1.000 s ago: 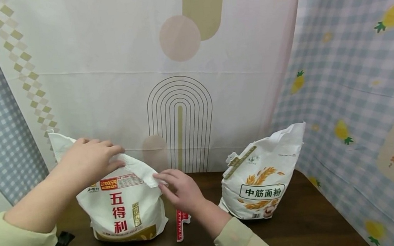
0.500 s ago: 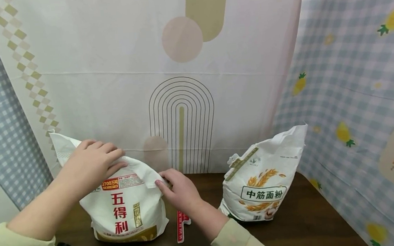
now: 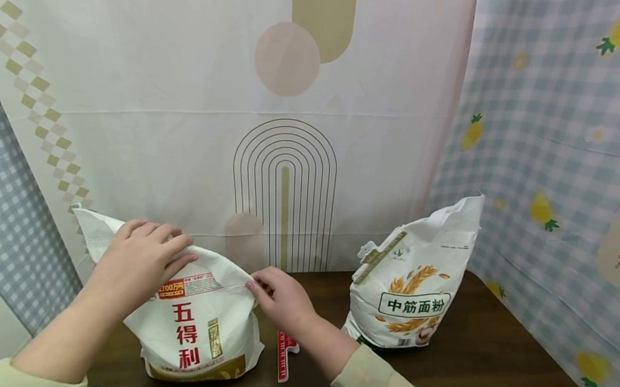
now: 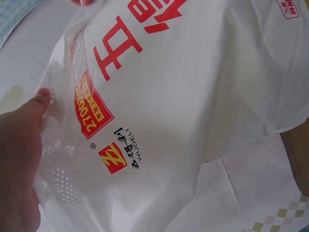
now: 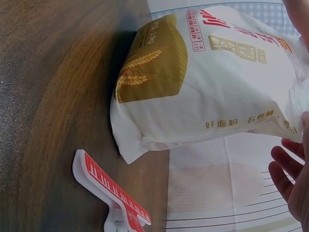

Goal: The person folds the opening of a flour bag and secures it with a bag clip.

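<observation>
A white flour bag [image 3: 205, 323] with red lettering stands on the table at the left in the head view. My left hand [image 3: 142, 255] grips its top edge, thumb on the front face. In the left wrist view the left thumb [image 4: 41, 99] presses against that edge, by a strip of small perforations. At the bag's upper right corner my right hand [image 3: 285, 298] pinches the edge between thumb and fingers. A red and white bag clip [image 3: 286, 356] lies on the table just right of the bag, partly behind the right forearm in the head view.
To the right stands a second white flour bag [image 3: 411, 295] with wheat pictures, a gold clip [image 3: 380, 256] along its upper left edge. A patterned white cloth [image 3: 172, 107] hangs behind the brown table [image 3: 481, 356]; a blue checked cloth [image 3: 532, 170] hangs at the right.
My right hand has closed its fingers round the bag's upper right corner. The flap that was folded down over the front there now stands up. My left hand has hardly moved.
</observation>
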Demonstrator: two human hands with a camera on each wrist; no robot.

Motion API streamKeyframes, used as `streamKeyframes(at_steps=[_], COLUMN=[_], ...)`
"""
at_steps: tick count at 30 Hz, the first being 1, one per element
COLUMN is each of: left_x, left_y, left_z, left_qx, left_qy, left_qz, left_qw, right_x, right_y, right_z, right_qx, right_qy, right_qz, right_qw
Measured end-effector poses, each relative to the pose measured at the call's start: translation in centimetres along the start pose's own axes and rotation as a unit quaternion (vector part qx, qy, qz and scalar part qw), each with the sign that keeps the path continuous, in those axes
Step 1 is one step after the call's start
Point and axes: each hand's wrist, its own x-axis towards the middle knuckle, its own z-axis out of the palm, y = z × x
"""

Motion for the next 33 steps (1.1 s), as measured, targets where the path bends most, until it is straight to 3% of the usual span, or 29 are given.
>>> streamKeyframes(at_steps=[15,22,33], left_x=[0.2,-0.1,-0.1], left_y=[-0.2,-0.3,-0.4], left_z=[0.2,0.2,0.3], left_qx=[-0.007,-0.008,-0.011], left_qy=[0.003,-0.004,-0.003], left_qz=[-0.001,-0.004,0.0], left_qw=[1.0,1.0,0.9999], right_x=[-0.9,-1.5,-3.2], right_y=[0.9,1.6,4.4], right_z=[-0.4,-0.6,0.2], right_qx=[0.097,0.089,0.013], right_qy=[-0.011,-0.008,-0.063], right_qz=[0.059,0.073,0.145], right_qw=[0.9935,0.9933,0.9873])
